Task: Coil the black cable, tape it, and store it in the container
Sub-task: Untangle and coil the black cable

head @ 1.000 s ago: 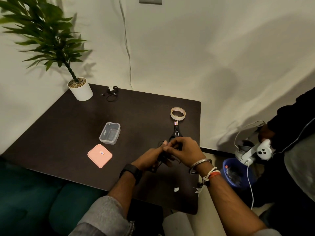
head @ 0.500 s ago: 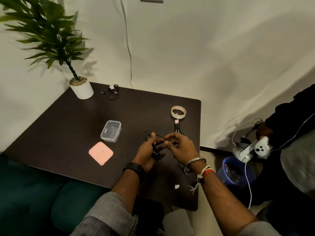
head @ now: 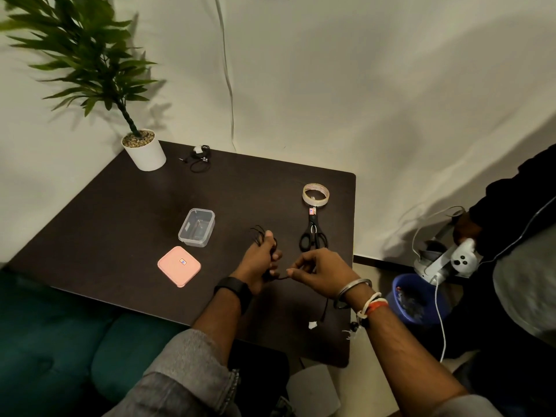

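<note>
My left hand [head: 261, 260] grips a bundle of black cable [head: 258, 233] over the dark table [head: 120, 224]; loops stick out above its fingers. My right hand [head: 319, 272] pinches a strand of the same cable close to the left hand, and the loose end trails down under my right wrist. A clear plastic container [head: 197, 227] stands open to the left of my hands. Its pink lid [head: 179, 266] lies flat nearer to me. A roll of clear tape [head: 315, 194] sits at the far right of the table.
Black scissors [head: 313, 236] lie between the tape and my right hand. A potted plant [head: 143, 149] and another small cable bundle [head: 200, 159] are at the back. A scrap of white paper [head: 312, 325] lies near the front edge. A person with a white device [head: 451, 260] stands right, by a blue bin [head: 418, 299].
My hands have drawn slightly apart, the right one pulling a strand of cable out to the right. The scissors, earlier partly covered by my hands, now show fully.
</note>
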Motion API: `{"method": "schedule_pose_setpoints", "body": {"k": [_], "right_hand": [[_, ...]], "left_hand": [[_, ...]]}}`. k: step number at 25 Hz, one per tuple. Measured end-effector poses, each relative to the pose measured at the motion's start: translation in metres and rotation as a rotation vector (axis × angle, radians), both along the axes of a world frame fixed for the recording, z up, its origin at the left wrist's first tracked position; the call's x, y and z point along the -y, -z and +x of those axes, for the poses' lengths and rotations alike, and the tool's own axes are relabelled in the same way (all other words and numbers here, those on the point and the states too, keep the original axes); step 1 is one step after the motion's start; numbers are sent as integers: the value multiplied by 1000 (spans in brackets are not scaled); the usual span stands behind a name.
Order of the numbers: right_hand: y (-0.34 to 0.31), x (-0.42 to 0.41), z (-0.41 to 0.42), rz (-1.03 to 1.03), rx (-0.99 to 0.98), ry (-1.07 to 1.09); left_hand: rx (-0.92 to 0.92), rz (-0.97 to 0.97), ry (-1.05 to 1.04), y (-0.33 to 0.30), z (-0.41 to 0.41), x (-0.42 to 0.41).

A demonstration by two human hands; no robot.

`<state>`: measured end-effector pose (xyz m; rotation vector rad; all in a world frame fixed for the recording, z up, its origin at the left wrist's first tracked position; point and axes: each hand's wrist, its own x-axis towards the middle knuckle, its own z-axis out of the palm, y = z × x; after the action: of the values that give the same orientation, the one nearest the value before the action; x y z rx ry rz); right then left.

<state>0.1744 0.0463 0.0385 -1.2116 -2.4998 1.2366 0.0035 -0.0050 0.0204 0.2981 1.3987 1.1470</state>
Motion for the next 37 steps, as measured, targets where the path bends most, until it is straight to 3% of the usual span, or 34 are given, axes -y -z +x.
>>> {"method": "schedule_pose_setpoints", "body": {"k": [3, 7, 11, 16, 19, 22, 29, 34, 37], "right_hand": [[-9, -10, 2, 33, -75, 24], [-19, -17, -1, 71, -173, 133], [-19, -20, -1, 112, -262, 262], [-13, -15, 0, 134, -283, 318], [-5, -6, -4, 117, -255, 319], [2, 2, -7, 65, -222, 304], [6, 9, -2, 77, -98, 179], [2, 9, 3, 38, -79, 93], [-2, 5, 4, 48, -153, 182]], "left_hand": [[-258, 8, 308, -7, 3, 6], [-211, -22, 513, -10, 11, 12], [-74, -22, 538, -7, 13, 15], [-45, 13, 373, 4, 15, 16], [-22, 8, 152, 6, 23, 9], [197, 9, -121, 10, 28, 4], [491, 58, -345, 14, 29, -8], [258, 11, -220, 8, 22, -5], [-226, -4, 43, 11, 15, 2]]}}
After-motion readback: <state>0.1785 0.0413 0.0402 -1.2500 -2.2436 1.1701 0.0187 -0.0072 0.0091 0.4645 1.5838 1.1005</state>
